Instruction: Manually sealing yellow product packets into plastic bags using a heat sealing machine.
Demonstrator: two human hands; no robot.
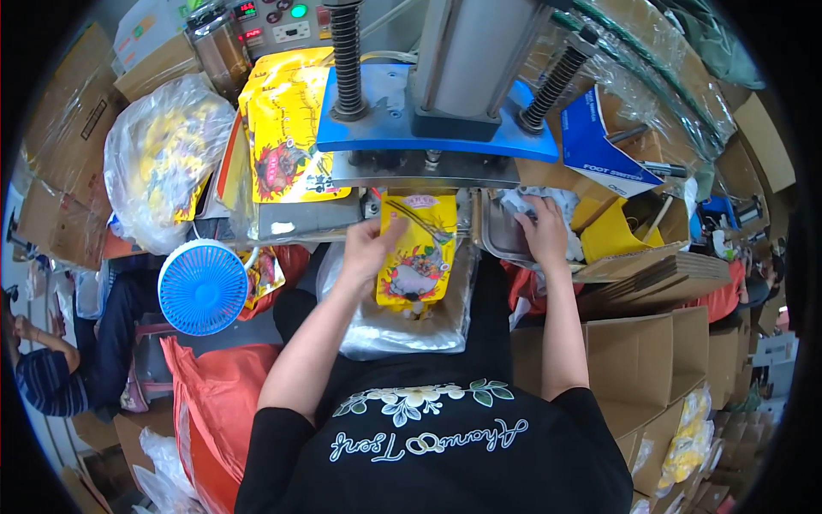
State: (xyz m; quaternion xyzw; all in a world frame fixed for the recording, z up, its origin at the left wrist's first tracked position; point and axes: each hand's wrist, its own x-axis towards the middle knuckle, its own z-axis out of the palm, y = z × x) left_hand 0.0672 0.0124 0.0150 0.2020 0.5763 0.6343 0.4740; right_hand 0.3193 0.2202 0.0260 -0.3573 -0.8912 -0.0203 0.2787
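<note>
My left hand (370, 248) is closed on the left edge of a yellow printed pouch (419, 272). The pouch hangs upright, its top end just under the front of a press with a blue plate (437, 128). Behind the pouch, a clear plastic bag lines an open box (449, 330) at my lap. My right hand (545, 230) reaches into a shallow metal tray (497, 231), thumb and fingers apart, touching crumpled whitish plastic pieces (561, 199). Its fingertips are partly hidden among them.
Stacked yellow pouches (291, 128) lie left of the press, beside a clear bag of pouches (167, 150). A blue fan (203, 287) stands nearer. Cardboard boxes (629, 360) crowd the right, below flattened cartons (659, 278). Another person's arm (43, 338) shows at far left.
</note>
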